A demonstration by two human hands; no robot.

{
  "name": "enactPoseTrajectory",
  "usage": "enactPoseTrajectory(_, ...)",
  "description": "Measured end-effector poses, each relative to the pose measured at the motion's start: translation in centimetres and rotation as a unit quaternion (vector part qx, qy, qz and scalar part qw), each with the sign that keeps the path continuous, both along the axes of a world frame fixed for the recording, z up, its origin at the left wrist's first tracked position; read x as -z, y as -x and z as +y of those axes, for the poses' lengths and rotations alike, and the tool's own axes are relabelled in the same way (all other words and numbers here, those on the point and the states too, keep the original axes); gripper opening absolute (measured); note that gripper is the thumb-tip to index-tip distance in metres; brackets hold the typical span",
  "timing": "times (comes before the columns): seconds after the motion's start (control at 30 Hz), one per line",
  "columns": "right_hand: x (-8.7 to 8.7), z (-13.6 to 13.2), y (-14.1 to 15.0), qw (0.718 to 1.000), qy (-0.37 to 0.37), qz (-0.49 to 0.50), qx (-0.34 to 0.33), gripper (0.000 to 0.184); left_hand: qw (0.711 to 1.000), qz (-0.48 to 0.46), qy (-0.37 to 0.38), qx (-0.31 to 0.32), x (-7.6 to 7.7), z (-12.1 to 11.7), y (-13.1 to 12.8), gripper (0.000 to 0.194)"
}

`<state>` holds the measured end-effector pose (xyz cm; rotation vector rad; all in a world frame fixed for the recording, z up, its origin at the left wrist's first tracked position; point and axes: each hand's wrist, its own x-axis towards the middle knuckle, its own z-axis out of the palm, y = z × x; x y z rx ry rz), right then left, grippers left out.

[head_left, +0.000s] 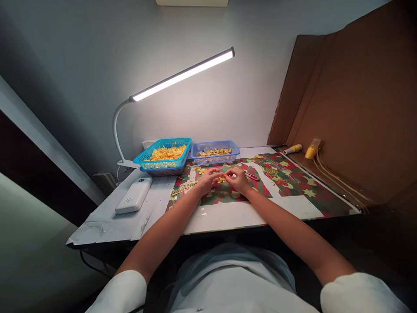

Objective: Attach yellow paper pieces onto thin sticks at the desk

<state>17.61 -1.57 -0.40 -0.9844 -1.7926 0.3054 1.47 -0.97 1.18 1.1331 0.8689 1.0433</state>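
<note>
Over the camouflage-patterned mat, my left hand [208, 181] and my right hand [239, 181] meet fingertip to fingertip. Both are closed in a pinch around a small golden piece [222, 179], partly hidden by the fingers; its exact kind is too small to make out. A pink-handled tool [252, 176] lies just right of my right hand. Beyond my left hand are loose yellow pieces [199, 170], and flat golden strips [184, 188] lie to its left. Thin yellow strands [271, 172] rest on the mat farther right.
A turquoise basket [186, 152] of pale yellow strips and a lavender basket [215, 160] of golden pieces stand at the back. A white power bank [134, 195] lies left. The lit lamp [184, 74] arches above. Thread spools [312, 149] stand right, by a cardboard panel [352, 95].
</note>
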Motion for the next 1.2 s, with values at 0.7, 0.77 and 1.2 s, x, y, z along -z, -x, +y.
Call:
enactPoseTrajectory(0.7, -0.7, 0.3, -0.9, 0.998, -0.044, -0.036, -0.013, 0.014, 0.981, -0.017, -0.156, -0.115, 0.6, -0.9, -1.2, 0.054)
enactPoseTrajectory(0.77, -0.6, 0.4, -1.0, 0.998, -0.047, -0.051, -0.005, 0.012, 0.974, 0.014, -0.195, -0.119, 0.9, -0.8, -1.2, 0.051)
enactPoseTrajectory(1.2, -0.5, 0.1, -0.8, 0.991, -0.06, -0.107, 0.047, 0.012, 0.881, 0.275, -0.349, -0.164, 0.9, -1.3, -1.0, 0.021)
